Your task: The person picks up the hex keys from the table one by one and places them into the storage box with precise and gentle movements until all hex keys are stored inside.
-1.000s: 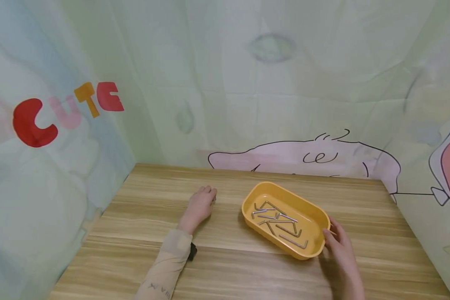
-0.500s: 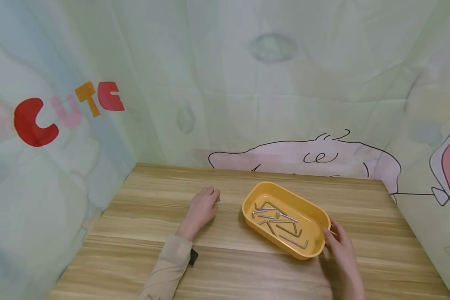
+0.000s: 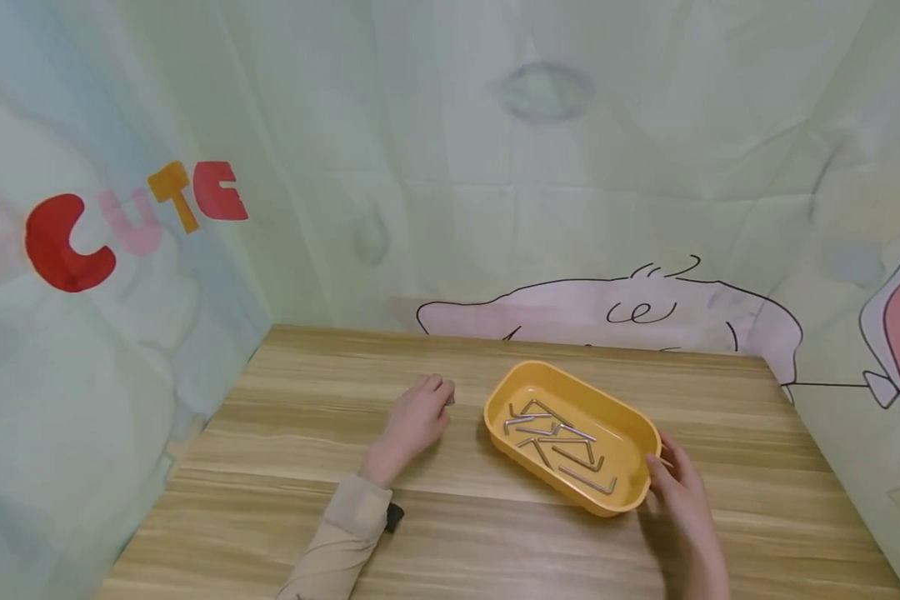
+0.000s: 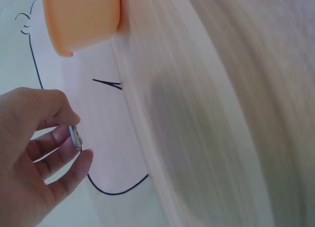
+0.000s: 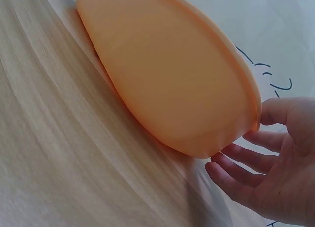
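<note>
In the head view my left hand [image 3: 414, 421] is above the table, left of a yellow plastic tray [image 3: 622, 412]. Its thumb and fingers pinch a small silvery metal piece [image 4: 75, 137], seen in the left wrist view; most of the piece is hidden, so its kind is unclear. Several L-shaped hex keys [image 3: 587, 481] lie loose on the tray's floor. At the tray's right end, my right hand [image 3: 682, 492] holds the rim, thumb on top. The right wrist view shows the fingers against the tray's outer wall [image 5: 167, 74].
The wood-grain table [image 3: 285, 400] carries the tray right of the middle. Behind it hangs a pale printed cloth [image 3: 450, 192], with more cloth along both sides. A dark wrist strap [image 3: 394, 517] sits at my left cuff.
My left hand has moved a little to the right, toward the tray, with the metal piece still pinched. The right hand and the tray have stayed put.
</note>
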The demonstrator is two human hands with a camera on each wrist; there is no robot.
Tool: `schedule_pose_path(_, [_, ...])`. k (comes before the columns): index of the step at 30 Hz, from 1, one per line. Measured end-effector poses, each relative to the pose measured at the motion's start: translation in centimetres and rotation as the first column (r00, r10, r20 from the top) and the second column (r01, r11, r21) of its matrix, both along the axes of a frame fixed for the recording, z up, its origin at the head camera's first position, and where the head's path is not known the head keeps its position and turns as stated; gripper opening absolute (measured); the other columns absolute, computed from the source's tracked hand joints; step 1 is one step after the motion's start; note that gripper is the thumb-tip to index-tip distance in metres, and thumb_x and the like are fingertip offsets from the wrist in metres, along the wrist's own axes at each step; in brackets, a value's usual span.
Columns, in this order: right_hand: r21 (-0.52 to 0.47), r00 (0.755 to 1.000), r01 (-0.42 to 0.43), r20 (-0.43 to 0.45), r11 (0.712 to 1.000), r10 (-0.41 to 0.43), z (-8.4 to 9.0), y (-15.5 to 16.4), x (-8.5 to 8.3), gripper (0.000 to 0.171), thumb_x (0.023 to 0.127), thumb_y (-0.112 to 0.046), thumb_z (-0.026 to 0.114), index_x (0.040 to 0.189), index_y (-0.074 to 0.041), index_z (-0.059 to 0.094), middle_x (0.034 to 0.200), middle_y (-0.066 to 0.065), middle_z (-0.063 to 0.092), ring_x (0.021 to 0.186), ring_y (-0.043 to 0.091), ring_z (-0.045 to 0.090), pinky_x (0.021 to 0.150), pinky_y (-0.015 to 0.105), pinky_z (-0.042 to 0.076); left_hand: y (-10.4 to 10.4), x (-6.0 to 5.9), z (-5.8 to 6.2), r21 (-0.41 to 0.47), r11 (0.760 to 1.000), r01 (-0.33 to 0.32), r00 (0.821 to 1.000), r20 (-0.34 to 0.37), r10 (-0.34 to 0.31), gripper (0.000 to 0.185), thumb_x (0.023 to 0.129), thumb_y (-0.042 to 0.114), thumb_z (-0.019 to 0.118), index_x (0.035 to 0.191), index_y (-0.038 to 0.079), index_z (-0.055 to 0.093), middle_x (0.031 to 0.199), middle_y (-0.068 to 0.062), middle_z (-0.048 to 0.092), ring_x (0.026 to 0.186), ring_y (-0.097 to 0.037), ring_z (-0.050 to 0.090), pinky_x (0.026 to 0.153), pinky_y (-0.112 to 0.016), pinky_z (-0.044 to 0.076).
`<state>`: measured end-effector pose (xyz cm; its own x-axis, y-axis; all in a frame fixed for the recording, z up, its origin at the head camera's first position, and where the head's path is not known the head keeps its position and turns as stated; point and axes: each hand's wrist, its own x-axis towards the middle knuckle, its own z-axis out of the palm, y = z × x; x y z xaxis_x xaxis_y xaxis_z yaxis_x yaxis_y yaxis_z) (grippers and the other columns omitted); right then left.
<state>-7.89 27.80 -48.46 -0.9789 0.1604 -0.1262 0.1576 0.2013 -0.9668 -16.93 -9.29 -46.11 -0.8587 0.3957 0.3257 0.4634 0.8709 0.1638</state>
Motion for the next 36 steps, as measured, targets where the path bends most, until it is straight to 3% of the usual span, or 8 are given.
schedule_pose_path(5, [-0.020,1.000,0.002,0.008,1.000,-0.002,0.1,0.1,0.0,0.057,0.102,-0.026,0.043,0.151,-0.004,0.023,0.134,0.007,0.041,0.100,-0.013,0.049,0.082,0.007,0.045,0.7,0.3,0.3,-0.017,0.999,0.041,0.999,-0.031,-0.041,0.019,0.076,0.001,0.067,0.087,0.012,0.056,0.082,0.001,0.051,0.079,-0.015,0.050,0.064,-0.025,0.045])
schedule_pose_path(9, [-0.053,1.000,0.007,0.026,0.999,-0.005,0.2,0.1,0.1,0.058,0.102,-0.028,0.044,0.151,-0.006,0.023,0.132,0.003,0.041,0.101,-0.011,0.050,0.083,0.009,0.046,1.4,0.5,0.7,-0.040,0.998,0.045,0.999,-0.006,-0.045,0.019,0.078,0.004,0.067,0.091,0.013,0.057,0.085,0.001,0.053,0.081,-0.014,0.050,0.066,-0.024,0.046])
schedule_pose_path(14, [0.011,1.000,0.001,0.002,1.000,-0.001,0.2,0.1,0.0,0.056,0.102,-0.025,0.043,0.150,-0.004,0.024,0.139,0.015,0.039,0.099,-0.016,0.047,0.081,0.005,0.044,2.4,0.8,1.1,-0.067,0.996,0.053,0.999,0.015,-0.052,0.018,0.080,0.007,0.068,0.093,0.014,0.058,0.089,0.002,0.055,0.084,-0.014,0.052,0.070,-0.025,0.049])
schedule_pose_path(22, [0.035,1.000,0.002,-0.017,0.999,-0.001,0.1,0.0,-0.1,0.056,0.102,-0.025,0.043,0.149,-0.002,0.026,0.131,0.009,0.044,0.098,-0.014,0.049,0.081,0.007,0.045,3.9,1.4,1.1,-0.072,0.994,0.088,0.996,0.018,-0.087,0.018,0.082,0.007,0.067,0.096,0.016,0.059,0.093,0.002,0.058,0.088,-0.014,0.054,0.075,-0.027,0.051])
schedule_pose_path(27, [0.054,0.999,-0.004,-0.034,0.999,0.006,0.1,0.0,-0.1,0.055,0.102,-0.021,0.042,0.149,0.002,0.025,0.139,0.023,0.040,0.096,-0.018,0.046,0.080,0.006,0.045,5.1,1.8,1.2,-0.073,0.990,0.119,0.993,-0.010,-0.120,0.017,0.083,0.009,0.067,0.097,0.016,0.060,0.095,0.003,0.058,0.090,-0.013,0.055,0.079,-0.027,0.051])
schedule_pose_path(32, [0.035,0.999,-0.018,-0.036,0.999,0.019,0.0,0.1,0.0,0.056,0.102,-0.019,0.042,0.149,0.003,0.022,0.142,0.028,0.036,0.097,-0.018,0.046,0.080,0.006,0.046,6.7,2.2,1.5,-0.084,0.984,0.154,0.987,-0.032,-0.157,0.017,0.082,0.010,0.068,0.096,0.017,0.061,0.094,0.004,0.058,0.088,-0.013,0.054,0.075,-0.025,0.050])
schedule_pose_path(36, [0.046,0.999,-0.010,-0.043,0.999,0.011,0.0,0.1,-0.1,0.055,0.102,-0.019,0.043,0.149,0.002,0.024,0.138,0.023,0.040,0.096,-0.018,0.047,0.079,0.007,0.046,8.1,2.4,1.7,-0.099,0.977,0.189,0.980,-0.044,-0.194,0.018,0.082,0.011,0.067,0.098,0.018,0.062,0.092,0.005,0.057,0.086,-0.012,0.054,0.071,-0.024,0.048])
